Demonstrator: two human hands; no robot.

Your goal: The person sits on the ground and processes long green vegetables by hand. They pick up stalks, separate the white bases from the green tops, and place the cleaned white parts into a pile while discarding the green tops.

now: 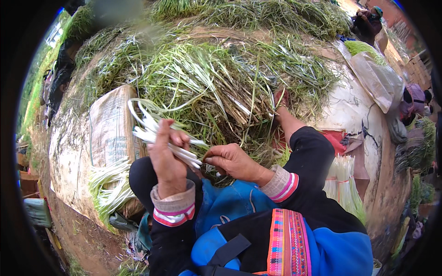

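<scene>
My left hand [169, 155] grips a small bunch of white plant stalks [148, 129], some of them looping over at the top left. Close beside the stalks' lower ends, my right hand [234, 162] has its thumb and forefinger pinched together; whether a stalk is between them cannot be told. In front of me lies a heap of long green-and-white stalks [197, 69] with brownish ends. More peeled white stalks [110, 186] rest on a woven sack at my left. An upright bundle of pale stalks [342, 183], tied with a red band, is at my right.
A woven plastic sack [110, 120] stands at left. Trimmed greens [276, 17] cover the ground ahead. At right are a red cloth or bag [333, 141] and a plastic-wrapped bundle [376, 76]. Other people sit at the edges, one at the upper right [367, 24]. My bare leg extends ahead.
</scene>
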